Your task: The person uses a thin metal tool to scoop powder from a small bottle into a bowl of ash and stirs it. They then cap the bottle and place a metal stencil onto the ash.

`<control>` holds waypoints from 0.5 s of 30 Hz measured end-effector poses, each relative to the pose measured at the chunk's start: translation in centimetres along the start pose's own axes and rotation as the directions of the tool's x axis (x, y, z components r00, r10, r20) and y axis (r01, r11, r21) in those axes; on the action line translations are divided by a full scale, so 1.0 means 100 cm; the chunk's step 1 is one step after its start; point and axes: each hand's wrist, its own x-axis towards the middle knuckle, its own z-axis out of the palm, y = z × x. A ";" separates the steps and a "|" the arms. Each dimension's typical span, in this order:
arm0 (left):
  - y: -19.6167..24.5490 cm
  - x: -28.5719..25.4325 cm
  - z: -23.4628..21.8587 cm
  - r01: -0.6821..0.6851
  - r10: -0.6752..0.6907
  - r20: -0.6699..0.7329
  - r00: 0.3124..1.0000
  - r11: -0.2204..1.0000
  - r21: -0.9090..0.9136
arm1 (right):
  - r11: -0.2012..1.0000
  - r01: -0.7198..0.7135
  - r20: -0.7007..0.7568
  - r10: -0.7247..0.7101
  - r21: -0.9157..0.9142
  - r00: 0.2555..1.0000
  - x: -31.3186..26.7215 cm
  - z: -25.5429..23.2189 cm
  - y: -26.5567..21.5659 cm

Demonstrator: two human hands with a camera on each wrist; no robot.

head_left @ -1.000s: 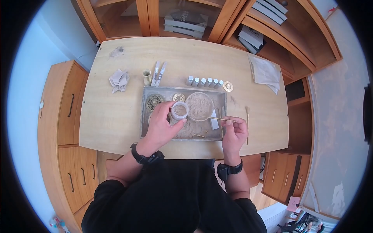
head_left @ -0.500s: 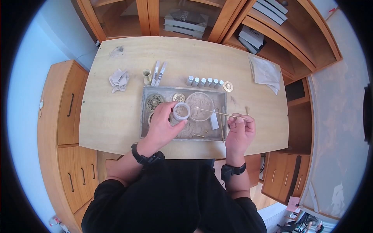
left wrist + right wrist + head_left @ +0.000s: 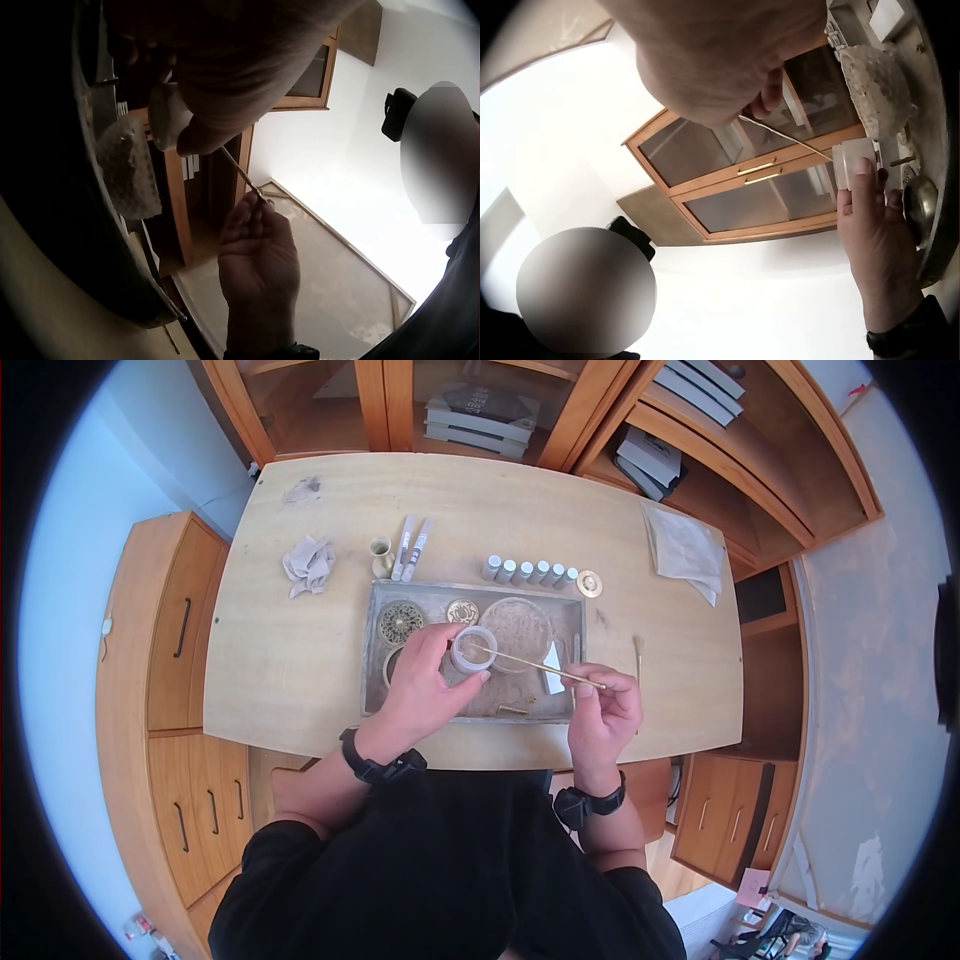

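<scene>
In the head view my left hand [image 3: 415,685] grips a small translucent jar [image 3: 474,662], tilted a little, with greyish powder inside. My right hand [image 3: 605,718] pinches a thin brass-coloured rod [image 3: 540,666] near its end. The rod's far tip lies within the jar's mouth. Both hands are over a grey tray [image 3: 376,592]. Behind the jar stands a round clear dish [image 3: 549,622] of grey ash. An openwork brass lid [image 3: 401,622], a smaller brass disc [image 3: 462,612] and a white block [image 3: 553,672] are also in the tray. The right wrist view shows the jar [image 3: 853,161] from its side.
Several small capped vials [image 3: 525,571] and a round brass piece [image 3: 590,583] line the tray's far side. Further left are a small vase [image 3: 381,558], two tubes [image 3: 412,550] and crumpled cloth [image 3: 309,566]. A brush [image 3: 639,660] lies right; folded cloth [image 3: 685,550] is behind.
The rod's tip has gone from over the ash dish leftward into the jar's mouth. My right hand shifted right, then back left; the left hand has edged slightly right with the jar.
</scene>
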 end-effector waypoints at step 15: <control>-0.002 -0.001 -0.004 0.042 -0.042 0.004 0.999 0.998 -0.037 | 0.987 -0.109 -0.229 0.079 -0.119 0.970 0.003 -0.033 0.018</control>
